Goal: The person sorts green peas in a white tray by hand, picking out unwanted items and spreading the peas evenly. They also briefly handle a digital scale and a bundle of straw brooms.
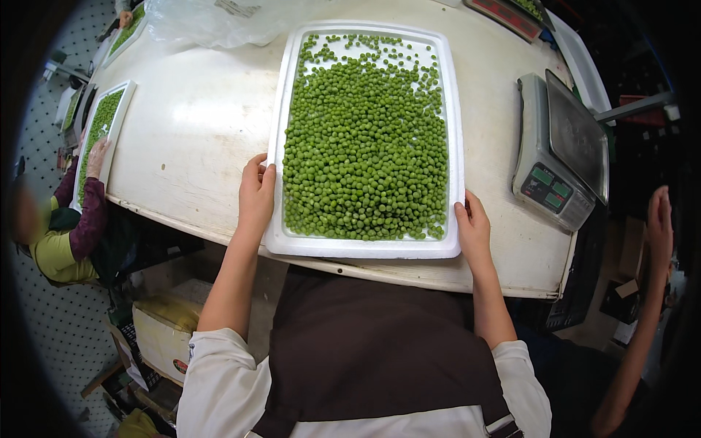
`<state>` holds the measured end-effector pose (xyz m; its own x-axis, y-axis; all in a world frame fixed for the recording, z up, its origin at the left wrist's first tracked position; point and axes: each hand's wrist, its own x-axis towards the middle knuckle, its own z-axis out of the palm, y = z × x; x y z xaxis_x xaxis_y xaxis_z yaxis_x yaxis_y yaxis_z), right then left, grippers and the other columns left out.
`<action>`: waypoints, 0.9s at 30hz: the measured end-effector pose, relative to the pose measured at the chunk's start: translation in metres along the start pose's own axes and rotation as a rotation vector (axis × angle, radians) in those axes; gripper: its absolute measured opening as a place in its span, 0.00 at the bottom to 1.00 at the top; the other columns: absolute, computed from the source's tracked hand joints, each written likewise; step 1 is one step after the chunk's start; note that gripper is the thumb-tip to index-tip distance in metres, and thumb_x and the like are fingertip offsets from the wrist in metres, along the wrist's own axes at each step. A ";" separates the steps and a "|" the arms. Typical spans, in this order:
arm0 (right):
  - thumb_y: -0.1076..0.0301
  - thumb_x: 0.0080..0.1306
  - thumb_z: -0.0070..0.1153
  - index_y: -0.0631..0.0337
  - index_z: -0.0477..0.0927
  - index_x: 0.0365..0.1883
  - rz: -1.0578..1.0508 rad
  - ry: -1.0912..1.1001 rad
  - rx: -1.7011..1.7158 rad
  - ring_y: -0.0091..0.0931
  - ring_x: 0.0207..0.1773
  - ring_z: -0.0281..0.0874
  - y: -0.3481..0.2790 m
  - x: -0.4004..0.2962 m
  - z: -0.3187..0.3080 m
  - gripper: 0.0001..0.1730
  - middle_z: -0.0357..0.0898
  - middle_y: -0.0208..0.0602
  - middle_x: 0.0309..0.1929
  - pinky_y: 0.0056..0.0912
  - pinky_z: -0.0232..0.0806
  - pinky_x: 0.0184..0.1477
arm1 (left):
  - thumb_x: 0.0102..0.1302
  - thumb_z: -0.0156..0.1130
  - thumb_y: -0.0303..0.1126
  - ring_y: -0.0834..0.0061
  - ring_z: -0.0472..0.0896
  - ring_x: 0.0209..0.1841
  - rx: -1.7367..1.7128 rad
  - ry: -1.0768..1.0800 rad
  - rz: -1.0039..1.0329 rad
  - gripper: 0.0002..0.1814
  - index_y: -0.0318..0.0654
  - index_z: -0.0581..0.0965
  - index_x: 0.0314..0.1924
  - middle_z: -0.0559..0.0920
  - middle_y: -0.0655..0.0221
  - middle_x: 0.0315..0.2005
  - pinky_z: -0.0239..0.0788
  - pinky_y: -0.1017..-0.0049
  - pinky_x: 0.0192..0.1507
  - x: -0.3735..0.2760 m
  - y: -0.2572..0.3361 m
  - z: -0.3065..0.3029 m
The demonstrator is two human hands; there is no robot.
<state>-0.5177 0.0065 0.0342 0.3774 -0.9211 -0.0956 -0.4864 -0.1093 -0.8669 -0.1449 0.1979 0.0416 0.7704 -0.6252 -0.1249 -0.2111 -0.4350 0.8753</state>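
Note:
Before me a white foam tray [366, 249] lies on the tabletop, its near edge reaching slightly past the table's front edge. Loose green peas [367, 148] cover most of its floor, thick in the near and middle parts and scattered at the far end, where white shows through. My left hand [257, 191] grips the tray's left rim, thumb on top. On the opposite side my right hand [474, 230] holds the right rim near the close corner, thumb also on top. The fingers under both rims are partly hidden.
A digital scale [558, 159] with a metal pan stands at the right. Clear plastic sheeting [219, 24] lies at the far left. A co-worker [71, 230] at the left has hands on another pea tray [123, 115]. Someone's bare arm [649, 295] is at the far right.

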 end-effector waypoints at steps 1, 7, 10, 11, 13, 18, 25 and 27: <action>0.70 0.74 0.52 0.66 0.75 0.63 -0.014 -0.004 -0.006 0.30 0.49 0.78 0.000 0.000 0.000 0.20 0.79 0.44 0.51 0.33 0.71 0.53 | 0.76 0.55 0.35 0.69 0.75 0.48 -0.023 0.003 0.009 0.21 0.31 0.72 0.63 0.75 0.59 0.49 0.71 0.69 0.48 -0.004 0.002 -0.002; 0.68 0.72 0.54 0.65 0.77 0.58 -0.106 0.005 -0.026 0.34 0.44 0.80 0.001 0.006 -0.005 0.18 0.81 0.46 0.46 0.35 0.72 0.48 | 0.73 0.55 0.28 0.62 0.72 0.53 0.146 0.286 0.281 0.19 0.30 0.72 0.61 0.73 0.56 0.51 0.65 0.65 0.58 -0.042 0.017 0.005; 0.66 0.73 0.54 0.65 0.77 0.58 -0.098 -0.020 -0.045 0.37 0.42 0.80 -0.009 0.004 -0.012 0.18 0.81 0.46 0.44 0.37 0.72 0.46 | 0.73 0.54 0.27 0.59 0.71 0.58 0.281 0.202 0.402 0.18 0.30 0.71 0.61 0.72 0.55 0.55 0.62 0.63 0.62 -0.054 0.028 0.009; 0.66 0.73 0.54 0.65 0.77 0.58 -0.091 -0.035 -0.050 0.35 0.40 0.79 -0.011 0.004 -0.013 0.18 0.81 0.45 0.42 0.37 0.71 0.45 | 0.73 0.54 0.27 0.58 0.70 0.59 0.305 0.202 0.427 0.18 0.30 0.71 0.61 0.72 0.55 0.56 0.62 0.63 0.64 -0.057 0.031 0.011; 0.66 0.74 0.53 0.65 0.77 0.58 -0.076 -0.028 -0.020 0.34 0.40 0.79 -0.017 0.002 -0.013 0.18 0.80 0.44 0.42 0.37 0.71 0.45 | 0.73 0.55 0.28 0.56 0.70 0.61 0.317 0.173 0.460 0.19 0.30 0.71 0.61 0.72 0.55 0.57 0.61 0.62 0.65 -0.059 0.036 0.015; 0.67 0.75 0.52 0.66 0.76 0.60 -0.074 0.015 -0.096 0.32 0.43 0.79 -0.019 -0.001 -0.006 0.19 0.80 0.43 0.44 0.34 0.71 0.48 | 0.72 0.56 0.27 0.55 0.70 0.62 0.346 0.124 0.487 0.19 0.31 0.71 0.61 0.72 0.54 0.57 0.60 0.61 0.66 -0.063 0.040 0.019; 0.65 0.75 0.52 0.65 0.76 0.59 -0.085 0.019 -0.061 0.34 0.42 0.78 -0.013 -0.001 -0.004 0.18 0.79 0.43 0.44 0.36 0.70 0.47 | 0.71 0.56 0.26 0.56 0.70 0.62 0.334 0.139 0.473 0.19 0.31 0.71 0.60 0.72 0.55 0.57 0.60 0.61 0.65 -0.065 0.040 0.024; 0.66 0.75 0.52 0.65 0.76 0.59 -0.096 0.026 -0.094 0.35 0.42 0.78 -0.012 -0.001 -0.005 0.18 0.79 0.44 0.44 0.36 0.71 0.47 | 0.71 0.57 0.26 0.56 0.70 0.62 0.318 0.139 0.476 0.19 0.31 0.71 0.60 0.72 0.55 0.57 0.60 0.61 0.65 -0.065 0.039 0.024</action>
<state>-0.5160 0.0069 0.0467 0.4060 -0.9139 -0.0004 -0.5214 -0.2312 -0.8214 -0.2180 0.2062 0.0727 0.6140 -0.7177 0.3285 -0.7064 -0.3140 0.6344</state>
